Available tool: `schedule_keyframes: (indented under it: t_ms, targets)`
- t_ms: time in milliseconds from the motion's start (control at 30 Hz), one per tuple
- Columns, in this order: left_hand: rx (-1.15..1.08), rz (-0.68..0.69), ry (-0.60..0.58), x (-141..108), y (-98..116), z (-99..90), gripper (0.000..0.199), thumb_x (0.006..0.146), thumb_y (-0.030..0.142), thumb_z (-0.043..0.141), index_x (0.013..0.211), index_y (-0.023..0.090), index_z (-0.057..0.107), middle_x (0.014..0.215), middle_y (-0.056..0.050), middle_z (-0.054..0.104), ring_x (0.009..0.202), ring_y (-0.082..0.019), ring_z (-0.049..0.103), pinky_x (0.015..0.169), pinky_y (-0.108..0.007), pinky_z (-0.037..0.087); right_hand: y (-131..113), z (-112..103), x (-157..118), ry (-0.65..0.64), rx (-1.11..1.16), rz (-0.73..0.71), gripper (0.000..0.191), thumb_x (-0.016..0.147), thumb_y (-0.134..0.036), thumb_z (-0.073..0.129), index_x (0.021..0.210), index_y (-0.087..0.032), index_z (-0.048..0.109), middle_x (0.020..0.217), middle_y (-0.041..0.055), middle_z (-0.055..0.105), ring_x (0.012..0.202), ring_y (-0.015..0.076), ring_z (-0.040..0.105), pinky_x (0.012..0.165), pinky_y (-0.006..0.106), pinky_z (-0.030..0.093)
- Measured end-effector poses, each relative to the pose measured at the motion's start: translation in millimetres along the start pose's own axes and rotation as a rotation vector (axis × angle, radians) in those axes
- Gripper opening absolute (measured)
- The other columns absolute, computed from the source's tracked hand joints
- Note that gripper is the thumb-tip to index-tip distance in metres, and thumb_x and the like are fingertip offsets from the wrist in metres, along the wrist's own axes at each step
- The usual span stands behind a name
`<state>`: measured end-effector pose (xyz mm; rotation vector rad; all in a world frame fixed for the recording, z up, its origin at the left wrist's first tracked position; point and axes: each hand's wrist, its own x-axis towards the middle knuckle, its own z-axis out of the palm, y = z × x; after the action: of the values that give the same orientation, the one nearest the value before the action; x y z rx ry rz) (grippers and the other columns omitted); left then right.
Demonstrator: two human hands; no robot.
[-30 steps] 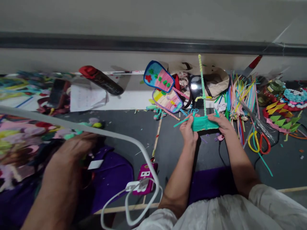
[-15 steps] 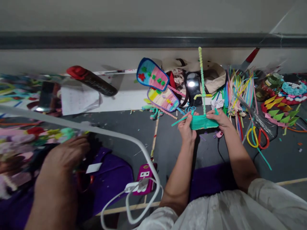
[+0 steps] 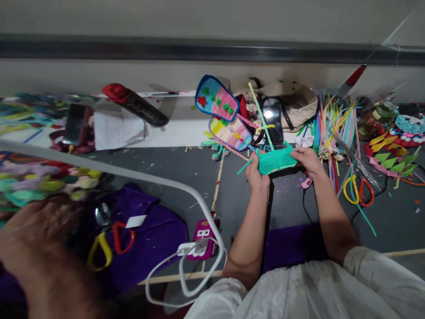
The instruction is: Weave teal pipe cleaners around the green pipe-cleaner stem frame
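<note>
A flat turquoise panel of pipe cleaners [image 3: 277, 161] is stretched between my two hands above the dark table. My left hand [image 3: 257, 173] pinches its left end, where a loose turquoise strand sticks out. The fingers of my right hand [image 3: 307, 159] grip the right end. A pale green and yellow twisted stem [image 3: 260, 104] with a short yellow crosspiece rises from behind the panel, tilted to the left; its lower end is hidden. Two fan-shaped pipe-cleaner pieces [image 3: 217, 98] with coloured flowers lie beyond my left hand.
Yellow-and-red scissors [image 3: 358, 190] and a bundle of pipe cleaners [image 3: 337, 126] lie to the right. A cloth bag [image 3: 300, 108] and phone [image 3: 272, 117] lie behind. At left are another person's hand [image 3: 40, 235], more scissors [image 3: 108, 248], a white tube [image 3: 159, 179] and a magenta power strip [image 3: 203, 237].
The stem has swung from upright to leaning left, and the panel has turned to show more of its face. The other person's hand has moved left, uncovering scissors.
</note>
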<state>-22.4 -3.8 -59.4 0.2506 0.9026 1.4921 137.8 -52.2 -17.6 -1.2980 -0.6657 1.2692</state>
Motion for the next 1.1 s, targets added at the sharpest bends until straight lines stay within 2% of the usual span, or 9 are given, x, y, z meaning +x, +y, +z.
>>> schedule_keyframes:
  t_ms: [100,233,300,400,467,533,767,933,1100]
  targets:
    - [0.002,-0.045,0.005,5.0,-0.8,-3.2,0.016,0.078,0.027,0.081,0.089,0.019,0.072,0.088,-0.006,0.077,0.097,-0.021,0.074,0.096,-0.036,0.055,5.4,-1.4,3.2,0.015,-0.03,0.017,0.05,0.042,-0.057,0.091,0.072,-0.02,0.075,0.06,-0.0016,0.069,0.05,0.013,0.057,0.049,0.028,0.05]
    - [-0.055,-0.079,-0.004,7.1,-0.5,-3.4,0.017,0.077,0.024,0.081,0.09,0.018,0.073,0.088,-0.005,0.077,0.094,-0.019,0.074,0.096,-0.035,0.055,12.4,-2.7,8.6,0.017,-0.103,0.0,0.05,0.05,-0.057,0.086,0.082,-0.02,0.074,0.063,-0.0003,0.069,0.057,0.0159,0.061,0.055,0.031,0.054]
    - [-0.073,-0.065,-0.012,5.9,0.5,-1.6,0.017,0.076,0.023,0.082,0.089,0.018,0.073,0.086,-0.005,0.077,0.09,-0.018,0.074,0.094,-0.034,0.055,12.3,-1.5,8.8,0.102,-0.211,-0.119,0.048,0.061,-0.054,0.081,0.095,-0.021,0.073,0.077,0.0025,0.073,0.069,0.0188,0.065,0.065,0.035,0.058]
    - [-0.074,-0.026,-0.014,1.5,1.3,2.1,0.02,0.074,0.023,0.083,0.09,0.017,0.074,0.085,-0.005,0.078,0.085,-0.017,0.074,0.092,-0.033,0.056,8.5,5.4,4.0,0.318,-0.51,-0.461,0.035,0.08,-0.045,0.069,0.107,-0.023,0.072,0.107,0.0087,0.071,0.101,0.0238,0.064,0.093,0.043,0.054]
    - [-0.049,-0.016,-0.016,-2.6,0.3,4.3,0.024,0.073,0.025,0.084,0.093,0.016,0.075,0.086,-0.006,0.078,0.088,-0.019,0.075,0.093,-0.035,0.056,6.4,12.7,-1.1,0.376,-0.704,-0.621,0.026,0.087,-0.04,0.063,0.103,-0.023,0.074,0.113,0.011,0.066,0.114,0.0266,0.057,0.104,0.046,0.047]
    - [-0.022,-0.012,-0.03,-7.0,-1.6,6.0,0.031,0.071,0.028,0.086,0.097,0.015,0.075,0.089,-0.007,0.078,0.092,-0.021,0.075,0.095,-0.037,0.056,6.7,20.3,-5.5,0.364,-0.822,-0.678,0.023,0.09,-0.039,0.061,0.098,-0.023,0.076,0.116,0.0119,0.062,0.118,0.0279,0.053,0.107,0.048,0.043]
    - [0.002,-0.059,-0.15,-19.4,-5.7,9.3,0.039,0.07,0.036,0.088,0.101,0.017,0.074,0.099,-0.01,0.078,0.103,-0.025,0.074,0.098,-0.038,0.054,14.3,29.4,-6.8,0.367,-0.953,-0.714,0.026,0.094,-0.043,0.057,0.092,-0.025,0.077,0.144,0.0092,0.05,0.134,0.0312,0.04,0.112,0.052,0.037]
    - [-0.015,-0.125,-0.194,-18.2,-7.7,7.7,0.035,0.072,0.039,0.086,0.096,0.017,0.075,0.102,-0.01,0.078,0.101,-0.023,0.073,0.094,-0.035,0.055,13.8,25.0,-4.5,0.339,-0.876,-0.657,0.022,0.091,-0.038,0.059,0.082,-0.023,0.073,0.148,0.0076,0.049,0.136,0.0294,0.041,0.114,0.051,0.036]
    - [0.066,-0.201,-0.166,-9.3,-10.1,-0.7,0.035,0.07,0.04,0.087,0.095,0.018,0.076,0.095,-0.007,0.077,0.09,-0.022,0.073,0.085,-0.033,0.056,12.8,21.0,-2.9,0.323,-0.821,-0.59,0.018,0.087,-0.033,0.063,0.078,-0.022,0.072,0.148,0.0073,0.049,0.137,0.03,0.04,0.116,0.051,0.032]
